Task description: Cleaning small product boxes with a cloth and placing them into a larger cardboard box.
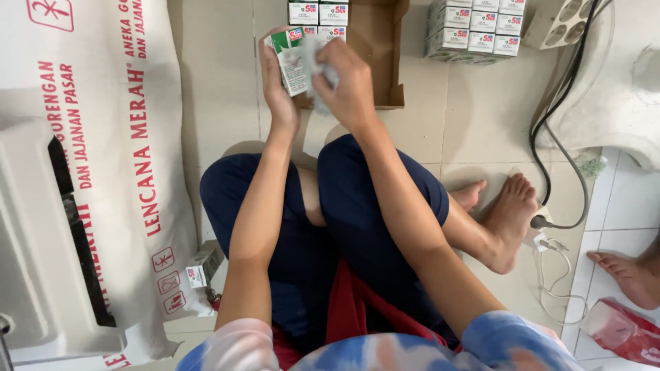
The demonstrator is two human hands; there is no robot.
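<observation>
I sit cross-legged on a tiled floor. My left hand [276,82] grips a small green and white carton [293,60], held upright in front of me. My right hand [347,79] is closed on a crumpled grey-white cloth or wrapper [315,65] pressed against the carton's side. Just beyond my hands lies a shallow brown cardboard tray [378,48] with a few small white boxes [318,14] standing in its far left corner.
A stack of several small white boxes [474,31] stands at the far right of the tray. A large white sack with red print [103,137] fills the left. A power strip [560,24], black cable [550,137], another person's foot [629,275] and a red bag [622,330] lie right.
</observation>
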